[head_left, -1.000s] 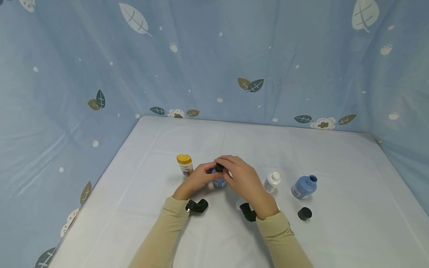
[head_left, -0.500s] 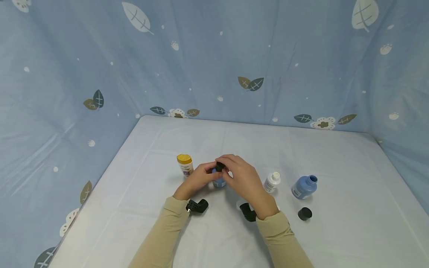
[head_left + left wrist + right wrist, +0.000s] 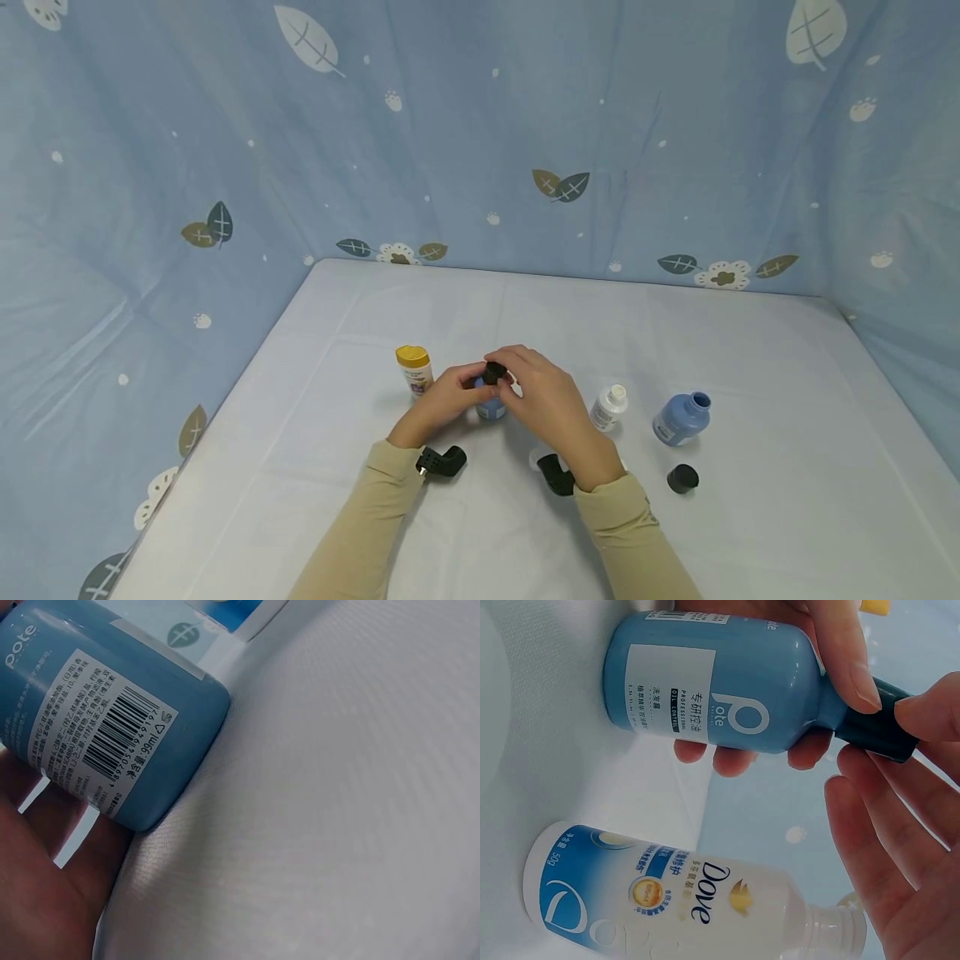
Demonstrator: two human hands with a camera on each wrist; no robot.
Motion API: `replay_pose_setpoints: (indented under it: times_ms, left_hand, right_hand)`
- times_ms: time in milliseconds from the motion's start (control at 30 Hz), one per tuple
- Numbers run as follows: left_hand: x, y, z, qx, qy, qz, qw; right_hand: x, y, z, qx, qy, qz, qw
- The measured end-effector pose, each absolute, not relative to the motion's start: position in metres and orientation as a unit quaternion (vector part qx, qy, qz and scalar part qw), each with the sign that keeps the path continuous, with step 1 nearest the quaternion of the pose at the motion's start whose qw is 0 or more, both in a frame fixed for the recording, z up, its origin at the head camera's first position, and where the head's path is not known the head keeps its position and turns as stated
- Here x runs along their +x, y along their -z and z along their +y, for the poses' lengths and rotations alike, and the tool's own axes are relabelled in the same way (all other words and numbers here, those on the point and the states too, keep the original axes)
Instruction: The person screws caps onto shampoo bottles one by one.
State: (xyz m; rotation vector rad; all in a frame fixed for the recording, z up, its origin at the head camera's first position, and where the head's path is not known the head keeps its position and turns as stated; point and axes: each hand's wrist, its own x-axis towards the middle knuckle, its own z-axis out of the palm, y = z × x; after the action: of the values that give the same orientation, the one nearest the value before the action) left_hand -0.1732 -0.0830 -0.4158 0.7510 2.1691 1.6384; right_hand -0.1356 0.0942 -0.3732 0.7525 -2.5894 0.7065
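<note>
I have the blue bottle [image 3: 491, 409] upright between both hands, its base on the cloth: the left grip [image 3: 442, 397] curls round its body, thumb in front and fingers behind, while the right grip [image 3: 543, 395] pinches the black cap [image 3: 493, 372] at the neck between thumb and fingertips. How far that cap is seated, I cannot tell. White cloth covers the counter [image 3: 750, 358], and a pale blue curtain [image 3: 465, 150] printed with leaves, flowers and paw marks hangs behind and at both sides. Left of the hands I see a yellow-topped bottle [image 3: 414, 371]; to their right, an uncapped white bottle [image 3: 607, 410], then an uncapped second blue bottle [image 3: 681, 420], with a loose cap [image 3: 682, 478] in front of it. Only my left wrist camera shows the barcode label [image 3: 112, 735] in full; only the right one makes the front label [image 3: 671, 694] readable, along with the white bottle's Dove lettering [image 3: 711, 894]
</note>
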Motion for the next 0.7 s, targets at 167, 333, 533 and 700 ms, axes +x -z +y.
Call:
replay_pose_setpoints:
  times_ms: [167,333,533,700]
  left_hand:
    - [-0.1743,0.4155,-0.0839,0.26,-0.572,0.761,0.163]
    - [-0.1757,0.4153,-0.084,0.255,-0.573,0.762,0.164]
    - [-0.1777,0.4151,-0.0839,0.259,-0.579,0.756,0.164]
    - [-0.179,0.4155,-0.0848,0.264,-0.58,0.754,0.161]
  right_hand:
    - [-0.1373,0.3733,0.0933,0.268,-0.242,-0.916,0.177]
    - [-0.1392,0.3745,0.0933,0.268,-0.238,-0.916,0.183]
    - [-0.1413,0.376,0.0928,0.26,-0.247,-0.915,0.183]
    - [-0.1429,0.3765,0.0916,0.252,-0.253,-0.916,0.181]
